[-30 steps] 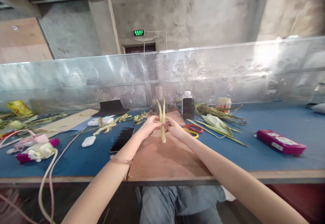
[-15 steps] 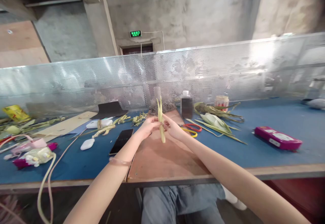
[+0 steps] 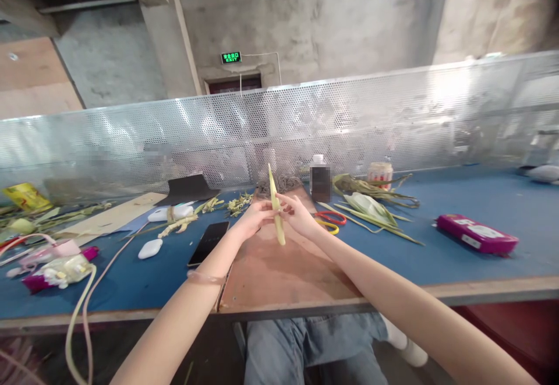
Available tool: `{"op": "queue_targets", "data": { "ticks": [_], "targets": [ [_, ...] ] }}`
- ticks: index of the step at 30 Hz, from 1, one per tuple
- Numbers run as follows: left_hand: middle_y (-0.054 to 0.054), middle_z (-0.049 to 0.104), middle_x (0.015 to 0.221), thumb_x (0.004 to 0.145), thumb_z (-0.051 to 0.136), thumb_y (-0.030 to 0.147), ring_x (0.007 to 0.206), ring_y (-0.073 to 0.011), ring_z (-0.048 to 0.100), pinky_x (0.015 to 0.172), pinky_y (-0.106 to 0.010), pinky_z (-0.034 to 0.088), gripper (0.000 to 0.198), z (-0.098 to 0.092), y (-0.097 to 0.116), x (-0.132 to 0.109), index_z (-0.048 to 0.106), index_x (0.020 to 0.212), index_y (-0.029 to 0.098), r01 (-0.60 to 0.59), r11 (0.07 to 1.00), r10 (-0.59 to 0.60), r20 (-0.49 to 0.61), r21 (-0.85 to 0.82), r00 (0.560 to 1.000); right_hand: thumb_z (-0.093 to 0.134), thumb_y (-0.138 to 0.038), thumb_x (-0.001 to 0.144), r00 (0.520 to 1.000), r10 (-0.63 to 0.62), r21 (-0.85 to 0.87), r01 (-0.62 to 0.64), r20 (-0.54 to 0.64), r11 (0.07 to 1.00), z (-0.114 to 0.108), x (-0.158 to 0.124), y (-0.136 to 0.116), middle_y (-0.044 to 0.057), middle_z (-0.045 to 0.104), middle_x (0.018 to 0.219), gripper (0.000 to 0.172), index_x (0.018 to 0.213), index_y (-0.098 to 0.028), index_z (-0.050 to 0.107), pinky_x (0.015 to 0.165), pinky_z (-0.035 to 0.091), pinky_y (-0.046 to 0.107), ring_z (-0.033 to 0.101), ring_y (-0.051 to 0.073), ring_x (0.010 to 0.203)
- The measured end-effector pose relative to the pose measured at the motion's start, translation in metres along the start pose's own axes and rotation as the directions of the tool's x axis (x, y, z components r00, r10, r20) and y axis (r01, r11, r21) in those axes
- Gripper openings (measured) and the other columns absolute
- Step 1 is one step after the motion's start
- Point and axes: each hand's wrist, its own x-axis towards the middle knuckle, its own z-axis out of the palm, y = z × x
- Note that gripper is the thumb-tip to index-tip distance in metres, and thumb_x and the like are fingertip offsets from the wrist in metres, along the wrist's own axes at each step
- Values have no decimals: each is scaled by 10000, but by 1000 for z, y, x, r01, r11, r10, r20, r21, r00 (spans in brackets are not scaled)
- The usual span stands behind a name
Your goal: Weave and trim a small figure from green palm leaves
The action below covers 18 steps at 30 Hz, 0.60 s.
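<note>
A narrow, pale yellow-green corn husk (image 3: 280, 235) stands nearly upright between my hands, its tip pointing up and away. My left hand (image 3: 255, 218) pinches it from the left at about mid-length. From the right, the fingers of my right hand (image 3: 297, 215) close on it at the same height; the exact fingertip contact is partly hidden. Both hands are above a brown wooden board (image 3: 279, 280) on the blue table. Red and yellow scissors (image 3: 332, 222) lie just right of my right hand.
Left of the board lie a black phone (image 3: 209, 244), a white earphone case (image 3: 150, 248) and cables. To the right are loose husks (image 3: 371, 210), a dark-labelled bottle (image 3: 320, 182), a jar (image 3: 380, 174) and a magenta pack (image 3: 477, 234). A perforated metal screen (image 3: 279, 117) stands behind.
The husk's upper end showed separate, spread tips before; now it shows a single narrow point. My right fingers have shifted slightly on it. Both hands stay in about the same place.
</note>
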Motion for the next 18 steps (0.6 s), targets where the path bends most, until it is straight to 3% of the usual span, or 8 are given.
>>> {"op": "queue_targets", "data": {
  "ticks": [4,9,13,18],
  "targets": [
    [-56,646,885,637,743,192,786,-153,620,788,-328,488,296,1,0,0,615,897,132,-11,999,12,-26,31,1000,546,-152,699,997,8,1,-8,-73,1000,-1,1,-8,27,487,968,361,1042,-230,624,766,453,294,506,132,790],
    [-31,614,804,637,709,149,739,-141,611,716,-286,498,258,7,-1,0,603,872,129,-57,996,60,-43,67,997,602,-289,722,995,75,14,-74,-70,997,-2,2,-25,18,578,845,199,888,-180,579,680,435,285,521,140,722],
    [-38,623,793,635,699,142,763,-162,614,729,-307,503,248,16,3,-2,609,866,128,-82,988,87,-31,129,996,625,-374,716,987,99,-58,-107,-127,993,-4,3,-32,-13,555,704,204,735,-194,532,602,388,268,487,133,637],
    [-47,638,818,634,710,157,771,-182,623,725,-340,513,268,23,8,-6,619,885,139,-80,983,86,-31,168,996,621,-364,713,985,77,-105,-93,-152,990,-8,2,-33,-30,523,654,199,704,-200,509,569,363,256,466,127,601]
  ]
}}
